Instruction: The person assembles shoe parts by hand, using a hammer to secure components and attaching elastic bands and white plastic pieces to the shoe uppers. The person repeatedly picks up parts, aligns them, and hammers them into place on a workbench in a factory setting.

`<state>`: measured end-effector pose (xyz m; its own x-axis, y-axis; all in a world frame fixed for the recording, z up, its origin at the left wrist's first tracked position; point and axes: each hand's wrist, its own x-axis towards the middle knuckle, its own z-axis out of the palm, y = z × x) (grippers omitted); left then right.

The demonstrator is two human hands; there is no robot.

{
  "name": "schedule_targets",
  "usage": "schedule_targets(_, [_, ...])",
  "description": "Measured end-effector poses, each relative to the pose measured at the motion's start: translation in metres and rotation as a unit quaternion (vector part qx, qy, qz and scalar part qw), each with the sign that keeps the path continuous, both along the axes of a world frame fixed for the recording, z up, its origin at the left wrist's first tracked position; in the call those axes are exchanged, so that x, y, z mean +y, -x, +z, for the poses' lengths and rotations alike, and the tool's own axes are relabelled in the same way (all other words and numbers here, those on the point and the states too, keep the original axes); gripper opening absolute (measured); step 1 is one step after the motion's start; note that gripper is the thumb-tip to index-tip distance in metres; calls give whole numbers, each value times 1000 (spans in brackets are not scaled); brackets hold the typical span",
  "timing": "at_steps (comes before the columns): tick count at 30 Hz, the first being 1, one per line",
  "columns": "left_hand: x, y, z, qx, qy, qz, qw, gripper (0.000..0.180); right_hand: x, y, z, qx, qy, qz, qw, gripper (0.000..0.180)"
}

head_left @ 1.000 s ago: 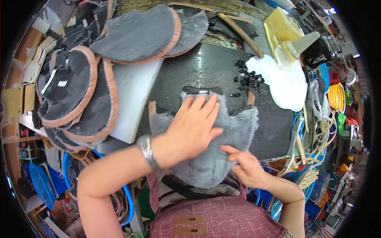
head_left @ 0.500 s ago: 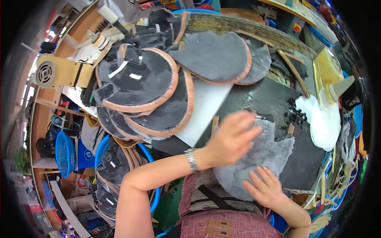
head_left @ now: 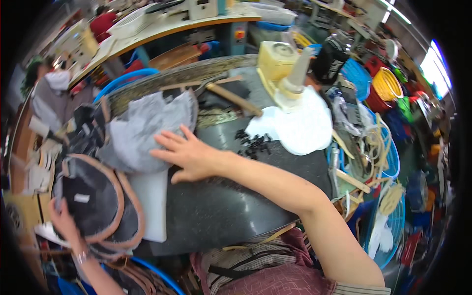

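My left hand (head_left: pixel 66 223) is at the left edge of a dark rounded fabric piece (head_left: pixel 96 209) with tan edging and a small white label. Its thumb and fingers close on that edge, slightly blurred. My right hand (head_left: pixel 194 156) reaches across the table with spread fingers. It is over the near right edge of a fluffy grey piece (head_left: pixel 142 128), which lies on top of the stack, and holds nothing. Several similar dark pieces lie overlapped beneath. A white board (head_left: pixel 155 206) sticks out from under the stack.
Small black bits (head_left: pixel 253 143) lie on the dark tabletop (head_left: pixel 221 211). Behind them are a wooden-handled tool (head_left: pixel 233 98), a cream-coloured container (head_left: pixel 275 61) with a pale cone, and a white sheet (head_left: pixel 307 125). Blue baskets (head_left: pixel 386 228) stand at the right.
The view has turned right. The grey fluffy piece in front of me has left that spot. My right hand has moved to the far-left stack, and my left hand to the stack's left edge.
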<state>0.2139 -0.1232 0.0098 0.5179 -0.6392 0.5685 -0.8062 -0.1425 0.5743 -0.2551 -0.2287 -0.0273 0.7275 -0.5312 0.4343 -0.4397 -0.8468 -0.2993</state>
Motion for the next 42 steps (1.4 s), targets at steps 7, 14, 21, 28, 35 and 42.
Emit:
schedule_targets(7, [66,154,104,163,54,-228,958,29,31,193,23,-7,-161,-367,916,34])
schedule_targets(14, [-16,324,12,-3,-183,-449,875,39,61,255,22,198,-189,-501,821,41])
schedule_targets(21, [-61,443,-13,126,-125,-569,803,57,84,236,9,79,88,-355,927,18])
schedule_targets(28, [-82,505,-7,306,-256,-641,656,16,113,257,38,-138,-336,-398,843,20])
schedule_targets(35, [-53,494,-4,414,-345,-613,578,21,104,220,34,-417,-295,-290,809,19])
schedule_targets(42, [-33,410,6,505,-241,-502,659,21,71,317,32,-475,-290,-272,785,23])
